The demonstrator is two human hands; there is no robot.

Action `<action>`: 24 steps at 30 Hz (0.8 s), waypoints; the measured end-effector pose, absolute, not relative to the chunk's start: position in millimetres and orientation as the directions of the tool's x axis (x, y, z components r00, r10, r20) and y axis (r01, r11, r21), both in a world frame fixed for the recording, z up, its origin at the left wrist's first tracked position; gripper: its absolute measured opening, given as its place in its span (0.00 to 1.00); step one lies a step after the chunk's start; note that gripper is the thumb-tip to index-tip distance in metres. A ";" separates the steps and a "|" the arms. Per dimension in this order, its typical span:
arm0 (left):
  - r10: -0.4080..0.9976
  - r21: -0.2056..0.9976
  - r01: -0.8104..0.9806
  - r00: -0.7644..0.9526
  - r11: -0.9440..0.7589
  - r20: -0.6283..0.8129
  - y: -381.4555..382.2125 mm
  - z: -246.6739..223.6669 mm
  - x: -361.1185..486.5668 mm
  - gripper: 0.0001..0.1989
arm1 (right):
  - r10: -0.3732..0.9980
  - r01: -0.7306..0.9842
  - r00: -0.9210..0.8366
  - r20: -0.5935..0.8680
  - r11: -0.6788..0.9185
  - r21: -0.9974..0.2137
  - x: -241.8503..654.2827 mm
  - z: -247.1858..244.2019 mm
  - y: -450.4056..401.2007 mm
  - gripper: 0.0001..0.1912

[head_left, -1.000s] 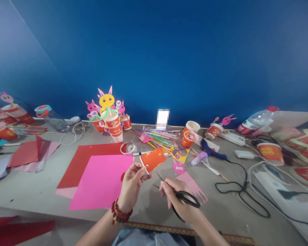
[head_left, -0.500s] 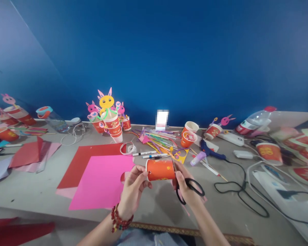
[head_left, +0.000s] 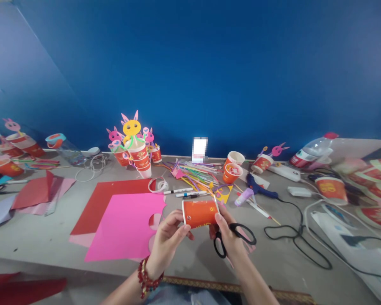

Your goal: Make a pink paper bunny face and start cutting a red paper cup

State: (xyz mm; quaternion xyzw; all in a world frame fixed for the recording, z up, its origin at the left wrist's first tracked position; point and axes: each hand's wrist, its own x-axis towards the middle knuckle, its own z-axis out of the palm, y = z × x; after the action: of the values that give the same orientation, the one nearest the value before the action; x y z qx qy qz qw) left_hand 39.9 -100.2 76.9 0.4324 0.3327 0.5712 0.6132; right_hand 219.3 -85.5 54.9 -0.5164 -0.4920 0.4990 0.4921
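Between my hands a red-orange paper cup (head_left: 199, 213) lies on its side in the air, with a small hole near its left end. My left hand (head_left: 169, 237), with a beaded bracelet at the wrist, grips the cup's left end between thumb and fingers. My right hand (head_left: 227, 231) holds the cup's right end. Black-handled scissors (head_left: 248, 234) are also in my right hand, their loops sticking out on both sides of it; the blades are mostly hidden. Below and left of the cup lies a pink paper sheet (head_left: 120, 224) with round bites cut from its right edge.
Markers (head_left: 190, 194), thin coloured sticks (head_left: 200, 171) and stacked cups (head_left: 233, 169) lie beyond my hands. A blue glue gun (head_left: 262, 188) with a black cord is to the right. Finished cup figures (head_left: 138, 148) stand at the back left. A plastic bottle (head_left: 314, 150) leans back right.
The cup has tilted and shifted slightly right and nearer to me. My left thumb has moved lower along its end, and the scissors' handles have turned a little with my right hand.
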 end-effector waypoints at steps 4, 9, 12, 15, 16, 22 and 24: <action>0.993 0.919 -0.393 0.095 -0.024 0.067 -100.0 74.4 37.9 0.08 | 1.000 0.024 0.003 -0.015 -0.015 -1.000 218.2 55.5 -86.0 0.25; 1.000 0.912 -0.410 0.014 0.023 -0.019 -99.0 68.4 36.6 0.09 | 0.995 -0.025 0.043 0.088 0.089 -0.996 217.9 50.2 -87.4 0.26; 1.000 0.894 -0.448 -0.021 0.002 -0.013 -98.1 67.9 38.3 0.09 | 0.992 -0.051 0.058 0.112 0.115 -0.992 216.2 50.3 -88.7 0.30; 1.000 0.880 -0.475 -0.022 -0.005 -0.007 -97.1 68.0 40.0 0.08 | 0.990 -0.045 0.070 0.121 0.124 -0.991 215.1 51.0 -90.0 0.29; 1.000 0.880 -0.475 -0.004 0.009 -0.012 -96.6 67.7 40.3 0.08 | 0.989 -0.043 0.084 0.120 0.124 -0.991 215.1 50.8 -90.2 0.28; 0.998 0.886 -0.460 0.012 0.063 -0.065 -92.4 64.7 39.4 0.09 | 0.982 -0.006 0.101 0.157 0.159 -0.987 217.9 46.6 -90.7 0.28; 0.998 0.885 -0.461 0.025 0.069 -0.065 -90.4 64.6 39.0 0.09 | 0.982 0.025 0.095 0.164 0.162 -0.986 218.3 44.9 -90.8 0.30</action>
State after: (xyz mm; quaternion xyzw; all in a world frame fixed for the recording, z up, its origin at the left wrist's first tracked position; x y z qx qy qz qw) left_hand 39.0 -90.4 64.6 0.3514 0.3816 0.5847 0.6237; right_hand 218.3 -90.8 44.9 -0.4854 -0.5188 0.4283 0.5584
